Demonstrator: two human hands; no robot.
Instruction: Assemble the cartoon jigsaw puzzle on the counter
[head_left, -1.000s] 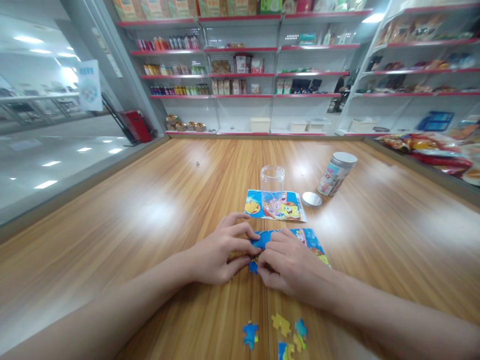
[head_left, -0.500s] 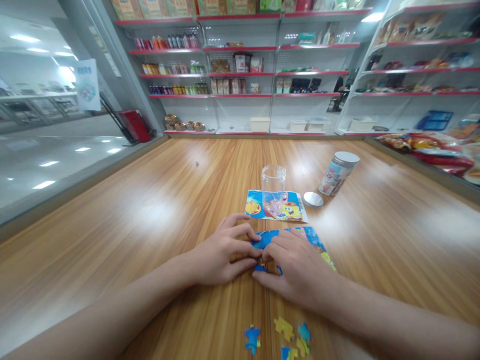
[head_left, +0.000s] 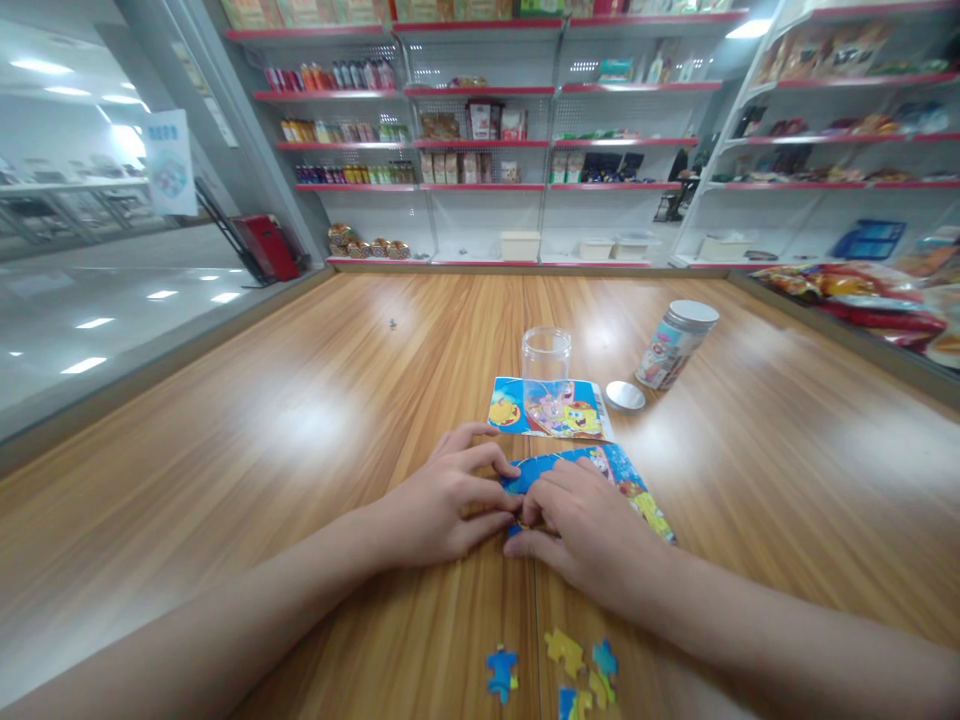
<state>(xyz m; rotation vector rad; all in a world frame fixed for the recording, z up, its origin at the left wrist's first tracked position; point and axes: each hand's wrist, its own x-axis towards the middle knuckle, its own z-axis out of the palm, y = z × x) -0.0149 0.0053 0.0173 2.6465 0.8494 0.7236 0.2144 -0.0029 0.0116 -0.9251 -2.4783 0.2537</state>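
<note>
A mostly joined jigsaw puzzle (head_left: 630, 480), blue with yellow cartoon figures, lies flat on the wooden table under my hands. My left hand (head_left: 454, 495) grips its left edge, the bent fingers set a little apart. Over the puzzle's left part, my right hand (head_left: 581, 515) is closed, its curled fingertips pressing on the puzzle close to the left fingertips. My fingers hide the spot where they meet. Several loose jigsaw pieces (head_left: 564, 652), yellow and blue, lie nearer to me, a blue piece (head_left: 501, 674) among them. Beyond the puzzle is a printed picture sheet (head_left: 506, 408).
A clear plastic jar (head_left: 546, 355) stands on the picture sheet. To its right are a silver lid (head_left: 625, 396) and a printed canister (head_left: 673, 347) with a silver top. A tiny object (head_left: 392, 323) lies far left on the table (head_left: 300, 420). Stocked shelves (head_left: 480, 188) stand behind.
My right hand has shifted very slightly to the left, its fingers curling closer, and more of the puzzle's right side shows. The left hand stays at the puzzle's edge.
</note>
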